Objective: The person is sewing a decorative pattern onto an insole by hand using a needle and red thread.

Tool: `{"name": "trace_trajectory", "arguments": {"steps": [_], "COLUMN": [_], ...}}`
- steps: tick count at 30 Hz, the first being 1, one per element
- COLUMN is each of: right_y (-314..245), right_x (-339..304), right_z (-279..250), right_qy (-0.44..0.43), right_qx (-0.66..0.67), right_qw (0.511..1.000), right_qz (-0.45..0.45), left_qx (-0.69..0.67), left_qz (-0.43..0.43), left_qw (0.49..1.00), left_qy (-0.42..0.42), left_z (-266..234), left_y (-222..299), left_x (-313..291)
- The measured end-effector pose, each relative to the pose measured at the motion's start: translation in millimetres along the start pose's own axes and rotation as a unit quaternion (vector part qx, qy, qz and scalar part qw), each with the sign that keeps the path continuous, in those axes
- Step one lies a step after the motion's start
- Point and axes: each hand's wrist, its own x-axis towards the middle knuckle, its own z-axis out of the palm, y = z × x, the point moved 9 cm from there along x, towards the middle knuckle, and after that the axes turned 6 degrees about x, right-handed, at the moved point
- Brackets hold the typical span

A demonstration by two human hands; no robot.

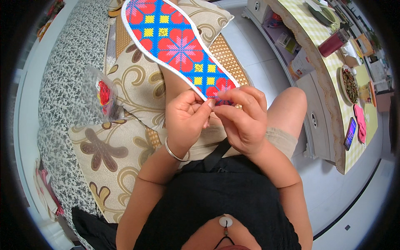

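An embroidered insole (181,50) with red and pink flowers, yellow squares, blue bands and a white edge stretches up and to the left from my hands. My left hand (187,118) grips its near end, the thumb pressed on the white rim. Close beside it, my right hand (246,118) is closed in a pinch at the same end, fingertips by the lowest flower. What the right fingertips hold, if anything, is too small to make out. Part of the insole's near end is hidden by the fingers.
Patterned cushions (104,156) and a clear bag of red thread (104,98) lie on the couch at left. At right, a checked-cloth cabinet (354,156) bears a phone (350,133), a pink cloth (360,123), a plate of food (349,85) and a dark red tumbler (333,43).
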Motion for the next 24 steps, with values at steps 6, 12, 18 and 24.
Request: {"name": "trace_trajectory", "arguments": {"steps": [6, 12, 18, 24], "right_y": [20.7, 96.9, 109.3, 53.3], "right_x": [-10.1, -177.4, -222.2, -36.2], "right_z": [-87.3, -436.6, -471.5, -131.8], "right_qy": [0.177, 0.497, 0.513, 0.259], "right_qx": [0.454, 0.324, 0.169, 0.002], "right_qw": [0.849, 0.784, 0.819, 0.925], "right_qz": [0.203, 0.183, 0.193, 0.276], "left_qx": [0.146, 0.296, 0.136, -0.064], "left_qz": [0.135, 0.203, 0.206, 0.119], "left_qw": [0.954, 0.810, 0.896, 0.982], "left_qy": [0.226, 0.464, 0.369, 0.135], "left_z": [-94.0, -246.4, -188.3, -62.0], "left_y": [25.6, 45.3, 34.3, 15.2], "left_x": [32.5, 29.9, 37.5, 26.1]}}
